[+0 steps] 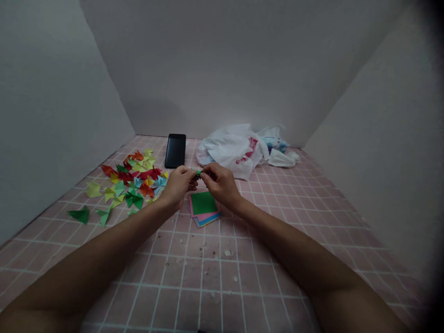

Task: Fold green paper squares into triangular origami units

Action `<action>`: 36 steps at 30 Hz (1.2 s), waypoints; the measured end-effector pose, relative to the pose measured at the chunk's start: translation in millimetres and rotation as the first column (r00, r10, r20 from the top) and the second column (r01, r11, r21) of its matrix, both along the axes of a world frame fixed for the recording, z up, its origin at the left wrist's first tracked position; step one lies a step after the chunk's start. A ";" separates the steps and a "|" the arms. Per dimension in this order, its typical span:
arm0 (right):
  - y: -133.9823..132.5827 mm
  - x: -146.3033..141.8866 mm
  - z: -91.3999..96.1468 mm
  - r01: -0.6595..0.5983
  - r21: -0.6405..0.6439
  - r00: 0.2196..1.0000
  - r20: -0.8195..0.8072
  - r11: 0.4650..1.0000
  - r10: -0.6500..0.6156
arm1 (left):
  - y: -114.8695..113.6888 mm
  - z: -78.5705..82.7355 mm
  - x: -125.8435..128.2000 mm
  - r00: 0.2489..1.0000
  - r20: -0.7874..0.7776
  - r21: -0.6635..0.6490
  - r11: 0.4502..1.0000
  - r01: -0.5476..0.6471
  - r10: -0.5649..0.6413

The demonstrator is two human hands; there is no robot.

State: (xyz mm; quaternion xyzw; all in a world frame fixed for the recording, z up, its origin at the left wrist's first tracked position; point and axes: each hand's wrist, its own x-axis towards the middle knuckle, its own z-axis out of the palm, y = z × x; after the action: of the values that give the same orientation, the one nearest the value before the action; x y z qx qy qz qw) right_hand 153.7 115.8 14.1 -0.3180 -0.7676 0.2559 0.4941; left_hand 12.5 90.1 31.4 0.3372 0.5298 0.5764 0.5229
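Both hands meet in the middle, pinching one small piece of green folded paper (198,173) between thumbs and fingertips. My left hand (179,185) is closed on its left side, and my right hand (221,182) is closed on its right side. Most of the piece is hidden by the fingers, so its folded shape is unclear. Just below the hands lies a stack of square paper sheets (204,203), green on top, with pink, blue and yellow edges showing beneath. To the left of my left hand spreads a pile of folded paper pieces (133,199) in red, yellow, green and light blue.
A black phone (175,151) lies flat behind the hands. Behind my right hand is a crumpled white plastic bag (229,147) with red print, beside a blue-and-white packet (276,142). Pale walls enclose the pink tiled surface (277,231) on the left, back and right.
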 end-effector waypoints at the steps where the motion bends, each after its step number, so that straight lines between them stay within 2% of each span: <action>1: 0.0 0.0 -0.1 0.001 -0.019 1.000 -0.011 1.000 -0.001 | 0.4 -0.4 -0.1 1.000 -0.012 0.008 1.000 -0.003 0.003; 5: -0.2 -0.3 1.0 -0.013 -0.161 0.998 -0.068 0.987 0.002 | 0.8 0.0 0.0 0.999 -0.045 0.040 0.999 -0.004 0.005; 11: -0.4 -1.4 3.9 -0.071 -0.352 0.982 -0.190 0.933 0.003 | 0.2 0.8 -0.1 0.999 -0.042 0.102 0.995 -0.025 0.029; 13: -0.4 -2.4 3.8 -0.084 -0.397 0.971 -0.237 0.914 -0.014 | 0.5 0.8 -0.5 0.999 -0.009 0.128 0.991 -0.035 0.036; 16: -0.4 -4.2 3.1 -0.131 -0.470 0.945 -0.327 0.873 -0.034 | 1.4 1.4 -1.5 0.991 0.132 0.109 0.994 -0.029 0.014; 19: -1.0 -5.6 3.1 -0.195 -0.523 0.911 -0.410 0.830 -0.044 | 3.2 2.9 -3.1 0.963 0.268 0.046 0.999 0.025 -0.036; 22: -1.7 -5.5 3.3 -0.248 -0.538 0.881 -0.472 0.806 -0.043 | 6.0 4.6 -5.2 0.942 0.324 -0.025 0.994 0.103 -0.089; 27: 1.4 -2.3 0.0 -0.337 -0.649 0.838 -0.537 0.682 -0.096 | 11.3 7.2 -10.7 0.906 0.391 -0.090 0.972 0.215 -0.165; 29: 3.6 -1.2 -2.3 -0.319 -0.676 0.859 -0.503 0.664 -0.100 | 12.7 7.4 -13.6 0.900 0.389 -0.104 0.961 0.257 -0.199; 32: 6.3 -0.7 -5.0 -0.249 -0.657 0.912 -0.407 0.711 -0.057 | 14.2 5.9 -17.2 0.909 0.349 -0.112 0.953 0.283 -0.229; 34: 7.7 -0.8 -5.8 -0.180 -0.595 0.941 -0.336 0.783 -0.039 | 14.7 3.9 -18.7 0.924 0.308 -0.099 0.958 0.269 -0.227; 36: 9.0 -0.7 -5.8 -0.104 -0.472 0.964 -0.263 0.876 -0.027 | 14.9 1.7 -19.5 0.937 0.267 -0.080 0.964 0.252 -0.223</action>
State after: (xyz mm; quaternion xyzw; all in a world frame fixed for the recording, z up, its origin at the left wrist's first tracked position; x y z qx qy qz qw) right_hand 153.0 124.9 8.3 -0.3788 -0.6141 0.4881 0.4911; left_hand -7.0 105.1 33.1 0.2913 0.4449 0.5169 0.6708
